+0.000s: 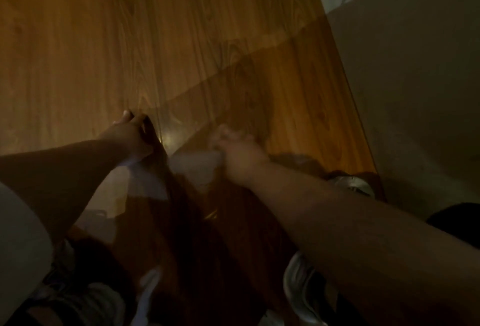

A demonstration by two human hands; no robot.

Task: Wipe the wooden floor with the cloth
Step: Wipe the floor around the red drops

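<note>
Wooden floor [181, 40] fills most of the view, warm orange planks w/ grain running away from the camera, dimly lit. Upper left and centre are bare boards, lots of open room there. On the right the floor stops at a long straight edge against a grey-brown wall [415, 92], running diagonally from top centre down to lower right. A diagonal shadow line crosses the boards from that edge down toward the hands, so the near right part is darker.

Left hand [132, 135] is low at the floor, fingers curled down and closed over the far left end of the cloth [193, 163], a pale, whitish piece (blurred, hard to read its outline) lying on the floor btwn both hands and trailing back under the left forearm. Right hand [237, 149] is motion-blurred; it sits at the cloth's right end, fingers bent, seemingly gripping the cloth, but how tight can't be told.

Both forearms reach in from the bottom corners, roughly parallel, hands near each other but apart.

Near edge is crowded: a pale shoe [301, 292] at bottom right, another light shoe [350, 183] close to the wall edge behind the right arm, and dark-and-light footwear [85, 302] at bottom left. Little free floor there.
</note>
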